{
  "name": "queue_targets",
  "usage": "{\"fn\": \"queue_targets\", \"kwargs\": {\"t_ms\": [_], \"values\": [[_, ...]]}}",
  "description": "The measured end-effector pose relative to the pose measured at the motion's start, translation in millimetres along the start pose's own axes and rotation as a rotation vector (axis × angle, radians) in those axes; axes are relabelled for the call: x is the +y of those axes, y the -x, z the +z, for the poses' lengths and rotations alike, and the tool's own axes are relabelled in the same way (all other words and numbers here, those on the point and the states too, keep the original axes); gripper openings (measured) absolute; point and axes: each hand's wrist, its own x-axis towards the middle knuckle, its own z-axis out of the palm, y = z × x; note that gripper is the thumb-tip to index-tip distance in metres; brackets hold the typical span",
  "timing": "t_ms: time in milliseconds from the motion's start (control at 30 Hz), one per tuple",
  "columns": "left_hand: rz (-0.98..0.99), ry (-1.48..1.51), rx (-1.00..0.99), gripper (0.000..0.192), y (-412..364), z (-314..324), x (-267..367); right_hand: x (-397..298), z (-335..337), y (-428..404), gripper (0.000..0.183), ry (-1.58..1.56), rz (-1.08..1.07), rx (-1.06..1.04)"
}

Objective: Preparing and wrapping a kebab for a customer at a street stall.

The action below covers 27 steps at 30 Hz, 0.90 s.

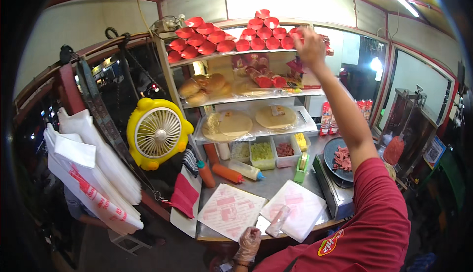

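Observation:
My right hand (pixel 311 48) is bare and raised to the top shelf, at the right end of the stacked red paper cones (pixel 264 33); whether its fingers hold one cannot be told. My left hand (pixel 250 240), in a clear plastic glove, is low at the counter's front edge with its fingers curled, beside printed wrapping paper (pixel 232 211). A second stack of paper (pixel 295 207) lies to the right, with a clear plastic packet (pixel 278 221) on it. Shredded meat (pixel 343 158) sits in a dark pan (pixel 329 150) on the stove at the right.
Sauce bottles (pixel 227 173), a green tape dispenser (pixel 302 168) and tubs of chopped lettuce (pixel 262 152) and meat (pixel 285 150) stand behind the papers. Flatbreads (pixel 236 123) and buns (pixel 214 82) fill the shelves. A yellow fan (pixel 159 134) and plastic bags (pixel 92 183) hang left. A vertical meat grill (pixel 394 150) stands right.

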Motion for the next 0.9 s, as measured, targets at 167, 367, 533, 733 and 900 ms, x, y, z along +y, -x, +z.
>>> {"fn": "queue_targets", "kwargs": {"t_ms": [167,367,533,733,900], "values": [[-0.057,0.076,0.063,0.013,0.5,-8.1,4.7,55.3,37.8,-56.8,0.029,0.547,0.105,-0.417],[-0.114,0.245,0.034,0.016,-47.9,-46.5,84.2,10.2,-96.8,8.4,0.026,-0.009,0.134,-0.027],[-0.010,1.241,-0.206,0.061,-133.9,-19.0,114.9,-102.7,-203.1,237.5,0.008,-0.211,-0.177,-0.349],[-0.655,1.271,-0.251,0.060,-152.4,29.5,81.6,-153.5,-280.2,435.3,0.038,-0.629,1.119,-1.230],[-0.242,-0.271,-0.646,0.040,-128.0,52.5,29.0,-150.5,-291.9,518.4,0.037,-0.652,1.735,-1.311]]}}
